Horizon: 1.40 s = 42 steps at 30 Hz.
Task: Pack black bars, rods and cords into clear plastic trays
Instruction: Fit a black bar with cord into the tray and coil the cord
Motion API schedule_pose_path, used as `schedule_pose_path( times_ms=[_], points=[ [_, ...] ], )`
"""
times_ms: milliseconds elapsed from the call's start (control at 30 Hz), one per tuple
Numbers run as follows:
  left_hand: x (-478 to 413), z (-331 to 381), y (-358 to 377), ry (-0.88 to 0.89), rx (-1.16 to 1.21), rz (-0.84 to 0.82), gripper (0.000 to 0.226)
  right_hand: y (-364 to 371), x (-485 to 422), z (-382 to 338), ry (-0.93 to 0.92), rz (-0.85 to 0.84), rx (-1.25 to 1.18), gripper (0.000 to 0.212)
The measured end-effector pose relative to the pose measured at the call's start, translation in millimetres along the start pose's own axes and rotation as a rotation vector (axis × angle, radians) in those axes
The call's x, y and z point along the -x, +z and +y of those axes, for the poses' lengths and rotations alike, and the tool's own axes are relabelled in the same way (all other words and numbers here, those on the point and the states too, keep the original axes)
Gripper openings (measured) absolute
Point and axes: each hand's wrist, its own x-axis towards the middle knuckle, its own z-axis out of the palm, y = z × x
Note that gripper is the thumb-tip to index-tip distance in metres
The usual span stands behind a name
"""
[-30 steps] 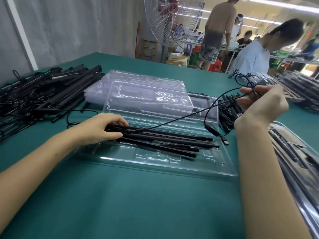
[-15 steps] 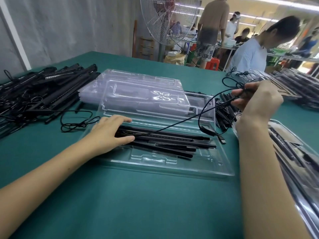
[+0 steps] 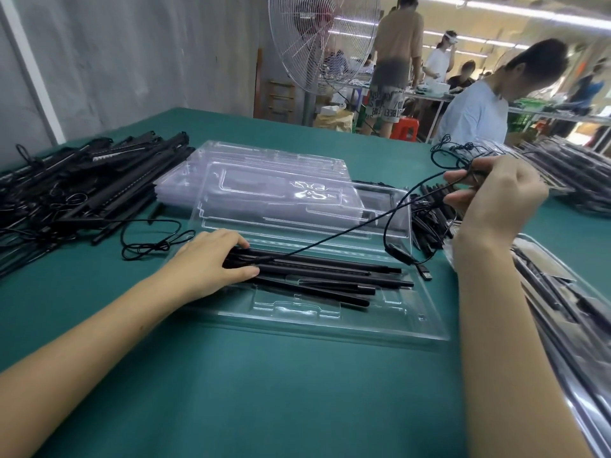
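The surface (image 3: 297, 391) is showing a plain teal green. The bars (image 3: 330, 271) and the cord (image 3: 330, 239) are showing black, the tray (image 3: 330, 323) is gleaming clear. Behind, a fan (image 3: 317, 38) is showing white wire, a stool (image 3: 405, 127) red, a shirt (image 3: 476, 117) pale blue.

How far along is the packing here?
Done: several bars lie in the open tray; filled trays sit at right. In hand: the left hand holds the bars' ends, the right hand pinches a cord above the tray. Left: tucking that cord in, plus the loose pile and empty trays.
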Motion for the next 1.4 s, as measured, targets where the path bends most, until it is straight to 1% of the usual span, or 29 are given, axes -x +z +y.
schedule_pose_path(
  times_ms=[100, 167, 233, 300, 333, 367, 400, 467, 533, 600, 633, 733, 833, 900, 967, 1033, 1067, 1100, 1133, 1167, 1233, 1267, 1300, 1333, 1400],
  points=[
    [3.1, -3.3, 4.4, 0.055, -0.112, -0.050, 0.056, 1.5, 3.2, -12.2, -0.111, -0.030, 0.050, 0.019],
    [3.2, -3.9, 7.0, 0.066, -0.194, -0.094, 0.057, 3.0, 4.6, -23.2, -0.115, -0.087, 0.018, 0.017],
    [2.4, -3.9, 2.2, 0.065, -0.219, -0.154, 0.061, 4.9, 5.9, -35.4, -0.103, -0.171, -0.054, 0.017],
    [4.8, 0.8, -8.1, 0.077, -0.155, -0.201, 0.077, 6.4, 7.9, -46.8, -0.122, -0.251, -0.105, 0.020],
    [6.9, 6.6, -14.5, 0.098, -0.084, -0.179, 0.086, 7.3, 9.4, -51.5, -0.136, -0.293, -0.117, 0.022],
    [9.1, 15.4, -21.0, 0.136, 0.000, -0.123, 0.092, 8.6, 11.1, -55.0, -0.152, -0.340, -0.115, 0.025],
    [10.7, 27.3, -27.6, 0.188, 0.081, -0.051, 0.092, 10.1, 13.0, -56.8, -0.169, -0.392, -0.097, 0.028],
    [12.2, 55.4, -40.3, 0.292, 0.226, 0.094, 0.085, 14.0, 17.4, -56.6, -0.190, -0.501, -0.022, 0.035],
    [10.1, 85.6, -53.5, 0.388, 0.345, 0.210, 0.084, 17.5, 22.5, -53.3, -0.158, -0.591, 0.070, 0.039],
    [2.8, 113.1, -63.7, 0.469, 0.423, 0.281, 0.078, 19.5, 25.2, -48.4, -0.126, -0.687, 0.154, 0.039],
    [-1.5, 124.5, -67.2, 0.479, 0.472, 0.295, 0.074, 19.9, 25.7, -45.9, -0.113, -0.748, 0.177, 0.038],
    [-16.4, 145.6, -71.7, 0.415, 0.615, 0.261, 0.056, 19.5, 25.1, -37.1, -0.002, -0.947, 0.117, 0.036],
    [-26.7, 149.4, -68.2, 0.389, 0.694, 0.178, 0.029, 15.3, 18.5, -23.2, 0.136, -1.057, 0.036, 0.041],
    [-30.6, 147.8, -66.2, 0.396, 0.762, 0.100, 0.018, 11.9, 14.6, -14.9, 0.186, -1.061, 0.009, 0.045],
    [-33.6, 145.6, -67.6, 0.412, 0.848, 0.032, 0.011, 9.9, 10.0, -9.0, 0.246, -1.024, -0.046, 0.047],
    [-36.8, 144.2, -71.5, 0.437, 0.907, -0.004, 0.011, 8.8, 4.4, -1.6, 0.270, -0.926, -0.045, 0.034],
    [-38.5, 143.6, -73.6, 0.450, 0.921, -0.010, 0.012, 7.7, 1.8, 4.1, 0.254, -0.841, 0.029, 0.025],
    [-40.3, 142.9, -75.9, 0.458, 0.944, -0.011, 0.014, 4.6, -1.4, 11.5, 0.213, -0.770, 0.177, 0.018],
    [-42.2, 141.9, -78.2, 0.458, 0.985, -0.008, 0.014, 0.3, -5.1, 21.0, 0.163, -0.756, 0.382, 0.018],
    [-44.2, 140.2, -80.7, 0.454, 1.043, -0.001, 0.015, -4.9, -7.9, 31.5, 0.126, -0.821, 0.605, 0.025],
    [-48.0, 137.1, -83.8, 0.438, 1.198, 0.015, 0.015, -16.3, -9.1, 54.3, 0.155, -1.049, 0.988, 0.052],
    [-50.3, 135.4, -84.3, 0.421, 1.274, 0.019, 0.017, -20.2, -7.9, 63.2, 0.182, -1.104, 1.086, 0.060],
    [-52.8, 133.9, -84.4, 0.395, 1.334, 0.020, 0.019, -22.0, -6.6, 69.6, 0.183, -1.099, 1.113, 0.059],
    [-55.2, 132.6, -84.2, 0.364, 1.376, 0.020, 0.022, -22.1, -5.8, 73.5, 0.139, -1.041, 1.098, 0.051],
    [-59.5, 127.5, -82.9, 0.313, 1.444, 0.026, 0.025, -21.6, -8.7, 73.6, 0.002, -0.828, 1.049, 0.029]
  ],
)
